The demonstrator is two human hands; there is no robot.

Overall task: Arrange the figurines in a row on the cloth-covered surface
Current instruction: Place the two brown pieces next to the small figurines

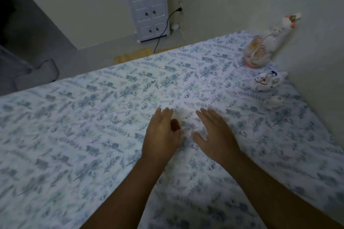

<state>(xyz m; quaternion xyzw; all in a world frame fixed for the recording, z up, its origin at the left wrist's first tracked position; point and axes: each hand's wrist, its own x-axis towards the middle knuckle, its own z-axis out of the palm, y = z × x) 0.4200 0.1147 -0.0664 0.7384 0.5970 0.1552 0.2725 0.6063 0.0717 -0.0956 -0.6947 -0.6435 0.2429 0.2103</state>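
A white cloth with a blue leaf print (93,135) covers the surface. Three figurines stand along its right side by the wall: a tall white and pink one (264,46) at the back, a squat white one with red and blue marks (268,82) in front of it, and a small white one (273,102) nearest. My left hand (162,135) and my right hand (214,134) hover side by side over the middle of the cloth, palms down, fingers spread, holding nothing. Both are well left of the figurines.
A wall (316,42) runs close along the right edge. Beyond the far edge are the floor, a white drawer cabinet (149,5), a black cable (165,26) and a grey slipper (37,74).
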